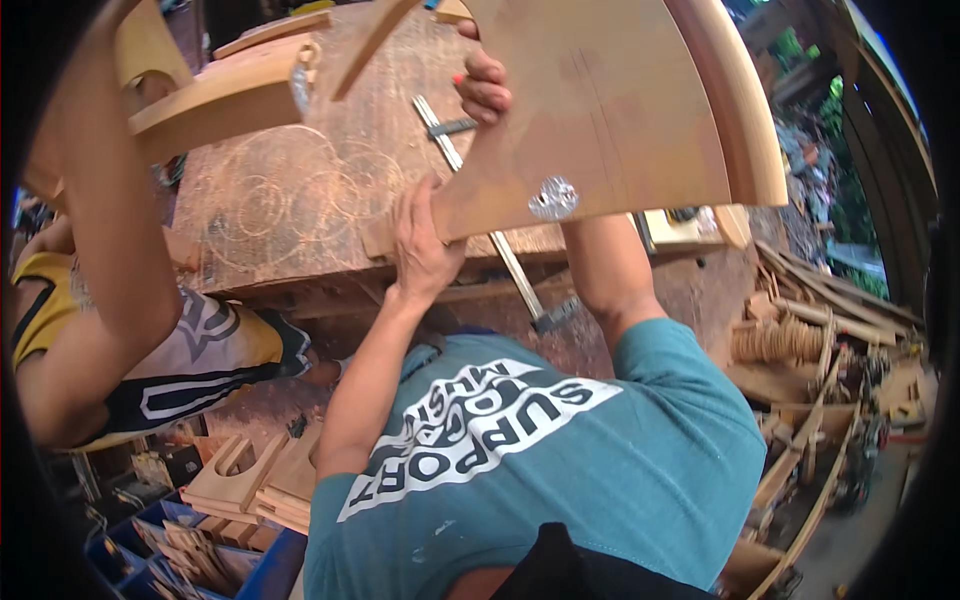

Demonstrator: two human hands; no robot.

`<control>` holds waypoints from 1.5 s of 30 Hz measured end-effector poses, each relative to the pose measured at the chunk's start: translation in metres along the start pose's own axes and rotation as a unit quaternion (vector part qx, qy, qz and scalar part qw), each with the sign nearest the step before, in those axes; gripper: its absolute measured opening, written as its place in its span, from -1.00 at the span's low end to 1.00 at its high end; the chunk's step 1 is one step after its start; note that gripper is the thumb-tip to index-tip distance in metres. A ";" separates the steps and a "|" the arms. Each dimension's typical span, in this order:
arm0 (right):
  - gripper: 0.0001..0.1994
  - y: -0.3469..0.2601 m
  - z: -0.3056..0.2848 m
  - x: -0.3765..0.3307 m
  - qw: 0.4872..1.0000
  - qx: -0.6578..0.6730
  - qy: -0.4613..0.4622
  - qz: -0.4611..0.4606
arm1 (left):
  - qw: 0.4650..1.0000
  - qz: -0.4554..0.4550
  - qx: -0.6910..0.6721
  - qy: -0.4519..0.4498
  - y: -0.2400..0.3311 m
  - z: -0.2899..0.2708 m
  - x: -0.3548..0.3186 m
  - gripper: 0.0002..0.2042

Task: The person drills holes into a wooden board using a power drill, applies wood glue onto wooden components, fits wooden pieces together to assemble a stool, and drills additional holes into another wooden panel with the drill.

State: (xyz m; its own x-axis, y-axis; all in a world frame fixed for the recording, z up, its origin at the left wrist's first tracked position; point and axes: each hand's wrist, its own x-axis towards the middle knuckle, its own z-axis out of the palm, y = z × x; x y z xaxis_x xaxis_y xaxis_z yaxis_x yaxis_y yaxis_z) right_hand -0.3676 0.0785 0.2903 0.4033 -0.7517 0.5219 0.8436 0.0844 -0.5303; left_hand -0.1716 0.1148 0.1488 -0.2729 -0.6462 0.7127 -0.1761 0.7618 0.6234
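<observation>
A large flat light-brown wooden panel (620, 120) is held up over the bench, tilted. It has a curved cutout on its left side, a thick rounded wooden edge on its right, and a shiny silvery patch near its bottom. My left hand (425, 235) grips the panel's lower left corner, the fingers lying along the edge. Behind the panel runs my right forearm, hiding most of that hand. Only the fingers of my right hand (485, 88) show, curled round the panel's left edge. A small red spot shows beside them.
A bar clamp (515, 270) crosses the dusty wooden workbench (270, 190). At left, another person's arm (125, 210) is close to a curved wooden piece (220, 105). Blue bins (165, 545) and cut boards (235, 475) stand lower left. Rope (775, 342) and wood scraps lie right.
</observation>
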 end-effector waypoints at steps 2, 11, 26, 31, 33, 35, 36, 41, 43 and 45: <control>-0.14 0.003 0.010 -0.006 1.000 0.019 0.020 -0.005 | 1.000 0.011 -0.008 -0.006 0.001 0.000 -0.004 -0.26; -0.06 0.004 0.018 -0.030 0.997 -0.040 -0.046 -0.043 | 0.999 0.035 -0.014 -0.006 0.007 0.002 -0.014 -0.24; -0.01 0.004 0.058 -0.031 0.994 -0.104 0.043 0.010 | 0.998 0.054 -0.022 0.025 0.005 -0.001 -0.030 -0.34; 0.01 0.003 0.064 -0.033 0.991 -0.128 0.044 0.010 | 0.996 0.078 0.000 0.039 0.007 -0.002 -0.030 -0.41; -0.07 0.005 0.066 -0.031 0.995 -0.093 -0.003 0.016 | 0.996 0.078 0.002 0.041 0.007 -0.001 -0.031 -0.42; -0.05 0.003 0.063 -0.030 0.996 -0.089 -0.014 0.021 | 0.996 0.076 0.001 0.037 0.006 0.001 -0.032 -0.42; -0.03 0.003 0.062 -0.030 0.996 -0.085 -0.026 0.027 | 0.997 0.074 0.000 0.034 0.006 0.001 -0.032 -0.42; -0.02 0.003 0.062 -0.032 0.995 -0.087 -0.027 0.029 | 0.997 0.071 0.000 0.030 0.008 -0.001 -0.033 -0.41; -0.02 0.001 0.062 -0.033 0.995 -0.087 -0.028 0.032 | 0.997 0.069 -0.001 0.027 0.008 0.000 -0.032 -0.41; -0.02 0.003 0.064 -0.034 0.995 -0.092 -0.031 0.029 | 0.997 0.071 -0.008 0.026 0.008 0.000 -0.034 -0.41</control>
State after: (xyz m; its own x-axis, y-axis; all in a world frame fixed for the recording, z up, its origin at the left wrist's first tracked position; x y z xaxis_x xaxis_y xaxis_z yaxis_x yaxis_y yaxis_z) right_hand -0.3560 0.1462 0.3132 0.4747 -0.7067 0.5245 0.7416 0.0003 -0.6708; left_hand -0.1638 0.1431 0.1293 -0.2437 -0.5339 0.8097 -0.1249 0.8452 0.5197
